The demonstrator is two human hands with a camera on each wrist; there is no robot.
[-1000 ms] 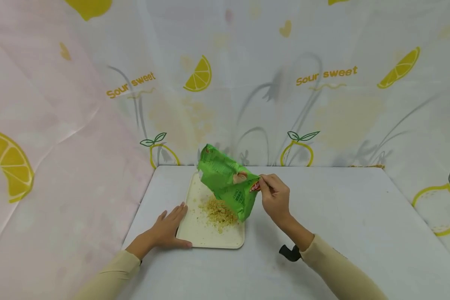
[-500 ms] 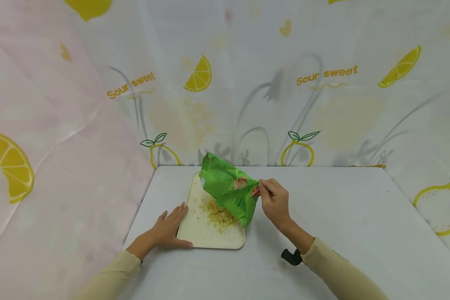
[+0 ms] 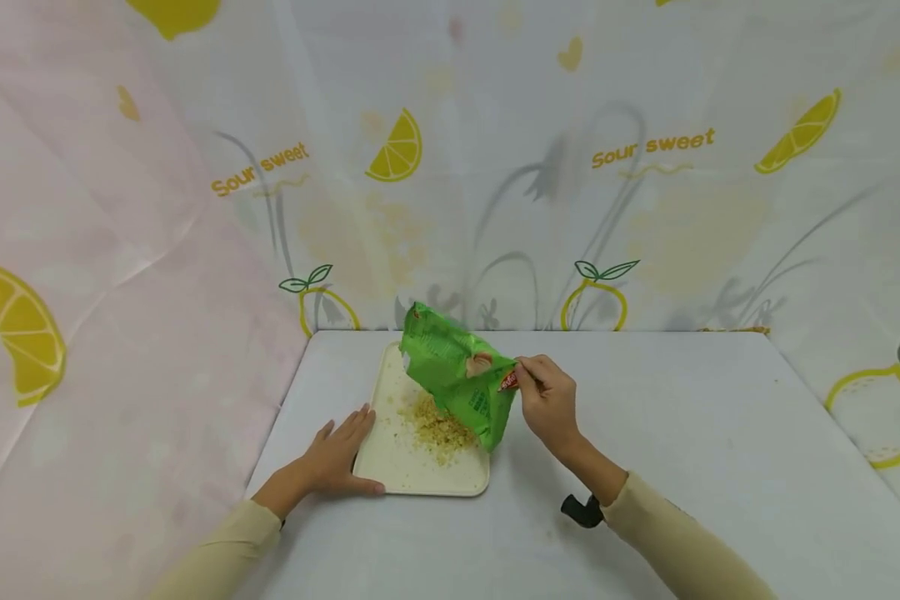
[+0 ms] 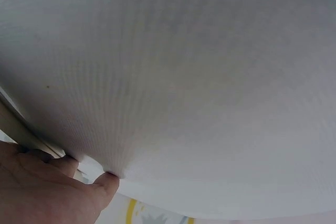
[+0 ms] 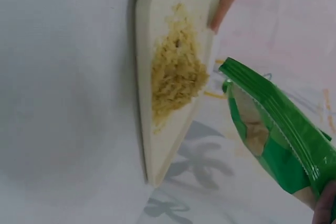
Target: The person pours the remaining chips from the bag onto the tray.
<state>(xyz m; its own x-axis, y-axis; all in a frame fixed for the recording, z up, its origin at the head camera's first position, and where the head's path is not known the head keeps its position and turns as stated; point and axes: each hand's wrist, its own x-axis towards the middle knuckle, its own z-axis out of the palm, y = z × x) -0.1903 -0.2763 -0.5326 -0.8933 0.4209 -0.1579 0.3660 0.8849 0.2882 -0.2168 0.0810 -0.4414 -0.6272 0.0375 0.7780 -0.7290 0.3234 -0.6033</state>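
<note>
A green plastic food bag hangs tilted over a cream rectangular tray. My right hand pinches the bag by its right-hand corner, thumb against fingers. On the tray lies a loose heap of yellowish crumbs, partly hidden by the bag; in the right wrist view, the crumbs show in full, with the bag hanging apart from them. My left hand rests against the tray's left edge, fingers extended, thumb at the near corner. The left wrist view shows that hand low at the left.
A white cloth covers the table. Behind it stands a fabric backdrop printed with lemons, and a pinkish one rises on the left. A black curved piece sits beside the right sleeve.
The bag and right hand have dropped slightly from a second ago, then stay almost still. The left hand and tray keep their places.
</note>
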